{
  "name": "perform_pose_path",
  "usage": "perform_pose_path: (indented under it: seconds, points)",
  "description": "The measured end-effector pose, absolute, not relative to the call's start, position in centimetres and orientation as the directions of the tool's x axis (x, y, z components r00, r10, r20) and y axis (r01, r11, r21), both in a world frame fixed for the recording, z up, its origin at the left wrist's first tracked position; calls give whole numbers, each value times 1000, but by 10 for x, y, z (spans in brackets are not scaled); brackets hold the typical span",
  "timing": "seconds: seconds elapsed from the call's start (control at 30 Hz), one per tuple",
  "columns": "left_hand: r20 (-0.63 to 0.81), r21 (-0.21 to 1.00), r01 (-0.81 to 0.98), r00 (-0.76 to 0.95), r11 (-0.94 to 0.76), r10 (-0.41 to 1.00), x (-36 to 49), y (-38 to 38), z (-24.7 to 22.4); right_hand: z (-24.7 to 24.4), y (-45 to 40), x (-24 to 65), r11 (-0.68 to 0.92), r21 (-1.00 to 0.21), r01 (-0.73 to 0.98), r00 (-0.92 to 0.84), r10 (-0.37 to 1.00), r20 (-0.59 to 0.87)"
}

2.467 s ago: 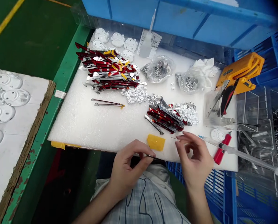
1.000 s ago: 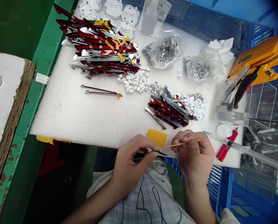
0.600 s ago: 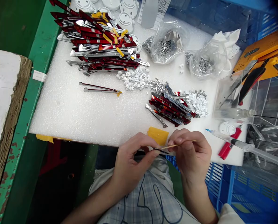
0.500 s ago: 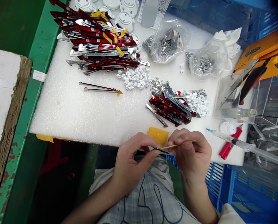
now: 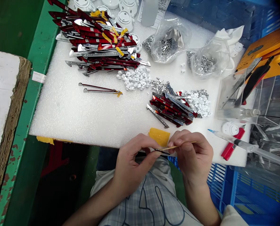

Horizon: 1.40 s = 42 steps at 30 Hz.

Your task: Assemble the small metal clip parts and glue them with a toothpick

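Note:
Between the thumb and fingers of my left hand (image 5: 132, 161) is a narrow dark strip (image 5: 163, 152), mostly hidden by the fingers. My right hand (image 5: 193, 153) pinches a thin wooden toothpick-like stick (image 5: 179, 146), whose left tip meets the strip by my left fingertips. Just beyond both hands lies a piece of yellow tape (image 5: 159, 136). Farther up is a heap of red and silver strips (image 5: 172, 108), with one silver strip (image 5: 157, 116) at its left edge.
A larger pile of red and silver strips (image 5: 99, 40) covers the back left. Small white parts (image 5: 136, 78) and tiny metal pieces (image 5: 158, 85) lie mid-table. Bags of metal bits (image 5: 169, 42), a syringe (image 5: 243, 145) and a red marker (image 5: 232, 144) are to the right.
The hands, strip and stick hold almost the same pose. The whole view has shifted very slightly.

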<state>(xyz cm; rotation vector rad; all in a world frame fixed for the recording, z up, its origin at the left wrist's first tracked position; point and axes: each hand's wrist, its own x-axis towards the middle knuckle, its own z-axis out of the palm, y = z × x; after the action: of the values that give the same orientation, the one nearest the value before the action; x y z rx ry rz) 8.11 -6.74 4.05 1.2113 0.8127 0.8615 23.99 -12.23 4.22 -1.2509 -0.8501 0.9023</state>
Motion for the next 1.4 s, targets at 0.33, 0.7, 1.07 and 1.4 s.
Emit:
perform_pose_path:
  seconds: [0.33, 0.7, 1.07, 1.4]
  points:
    - [-71, 985, -110, 450, 134, 890, 80, -66, 42, 42, -122, 241, 79, -992, -102, 430, 902, 28]
    - [-54, 980, -147, 448, 133, 892, 79, -67, 37, 43, -122, 239, 75, -981, -177, 429, 903, -8]
    - [-68, 978, -150, 440, 148, 895, 80, -68, 38, 42, -124, 241, 83, -982, -172, 421, 907, 3]
    - [-66, 977, -153, 436, 146, 897, 80, -66, 39, 42, -123, 241, 101, -981, -167, 437, 899, 19]
